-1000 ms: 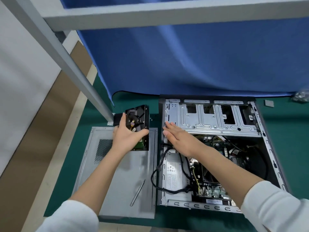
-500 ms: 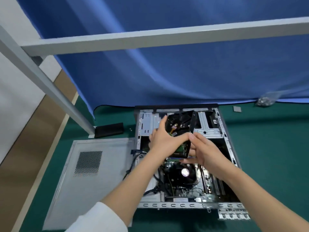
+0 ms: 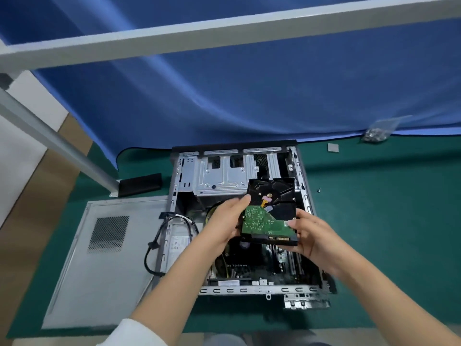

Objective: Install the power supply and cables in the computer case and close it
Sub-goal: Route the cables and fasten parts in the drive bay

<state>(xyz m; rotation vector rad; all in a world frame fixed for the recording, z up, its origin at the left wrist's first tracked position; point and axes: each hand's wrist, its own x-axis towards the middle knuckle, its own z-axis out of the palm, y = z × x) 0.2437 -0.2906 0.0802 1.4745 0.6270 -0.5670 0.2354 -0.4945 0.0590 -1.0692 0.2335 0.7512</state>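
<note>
Head view: left hand [image 3: 225,221] and right hand [image 3: 310,237] each pinch an edge of the hard drive [image 3: 270,212], circuit board upward, above the open computer case [image 3: 239,171] at frame centre, likely lining it up for the bay

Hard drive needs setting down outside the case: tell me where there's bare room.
Bare green mat lies right of the computer case, bordered by a loose screw, a grey square and a screw bag. The side panel on the left is flat and free. It is crowded by the black cables at the case's left edge.
</note>
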